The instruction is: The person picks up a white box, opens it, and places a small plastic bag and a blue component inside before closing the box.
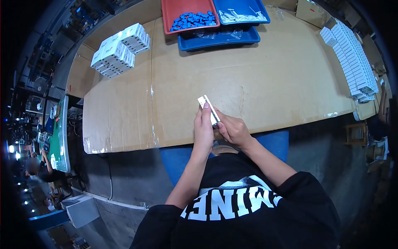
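A slim white rectangular piece (209, 108) with a dark line along its length is held up at the front edge of the cardboard-covered table (199, 79). My left hand (203, 129) is closed around its left side, the thumb pressed flat along the face. On the other side, my right hand (233, 130) has its fingers curled at the lower end of the same piece, its thumb near the bottom corner. The palms and several fingertips are hidden behind the piece and the hands.
Across the table stand a red tray (166, 16) of small blue parts (192, 20), a blue tray (265, 16) of white strips (242, 16) and another blue tray (219, 43). White boxes are stacked at left (112, 54) and right (350, 60). A person (49, 170) sits far left.
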Available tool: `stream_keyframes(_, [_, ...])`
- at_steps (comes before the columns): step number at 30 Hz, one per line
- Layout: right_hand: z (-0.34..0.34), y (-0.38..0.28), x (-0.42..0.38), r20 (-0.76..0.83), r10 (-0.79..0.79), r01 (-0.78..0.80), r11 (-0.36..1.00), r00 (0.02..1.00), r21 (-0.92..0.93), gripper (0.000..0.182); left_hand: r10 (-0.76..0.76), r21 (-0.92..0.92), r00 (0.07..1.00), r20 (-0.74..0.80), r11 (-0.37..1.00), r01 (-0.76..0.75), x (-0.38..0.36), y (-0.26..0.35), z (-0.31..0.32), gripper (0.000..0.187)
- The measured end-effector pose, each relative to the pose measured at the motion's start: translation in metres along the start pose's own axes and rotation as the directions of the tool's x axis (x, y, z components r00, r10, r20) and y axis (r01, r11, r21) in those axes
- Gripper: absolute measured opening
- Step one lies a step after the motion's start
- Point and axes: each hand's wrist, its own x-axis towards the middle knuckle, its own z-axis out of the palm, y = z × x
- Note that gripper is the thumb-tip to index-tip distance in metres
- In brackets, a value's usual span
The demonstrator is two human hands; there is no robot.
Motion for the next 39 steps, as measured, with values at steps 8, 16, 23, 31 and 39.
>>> stream_keyframes(8, [-0.035, -0.01, 0.024, 0.253, 0.444, -0.495, 0.6, 0.86, 0.629, 0.056, 0.416, 0.146, 0.878, 0.237, 0.878, -0.455, -0.001, 0.024, -0.012, 0.079])
stream_keyframes(16, [-0.048, -0.052, 0.037, 0.261, 0.616, -0.562, 0.364, 0.743, 0.743, 0.057, 0.568, 0.194, 0.717, 0.403, 0.713, -0.674, -0.013, 0.019, 0.011, 0.116])
stream_keyframes(23, [-0.055, -0.064, 0.022, -0.073, 0.418, -0.234, 0.634, 0.906, 0.737, 0.067, 0.328, -0.129, 0.858, 0.396, 0.945, -0.302, -0.044, 0.04, 0.028, 0.086])
stream_keyframes(31, [-0.077, -0.099, 0.012, -0.235, 0.255, -0.171, 0.93, 0.938, 0.327, 0.045, 0.396, -0.101, 0.861, 0.317, 0.917, -0.385, -0.065, 0.038, 0.061, 0.085])
stream_keyframes(39, [-0.07, -0.099, 0.018, -0.244, 0.312, -0.19, 0.887, 0.918, 0.421, 0.047, 0.492, -0.183, 0.833, 0.253, 0.87, -0.458, -0.067, 0.034, 0.068, 0.084])
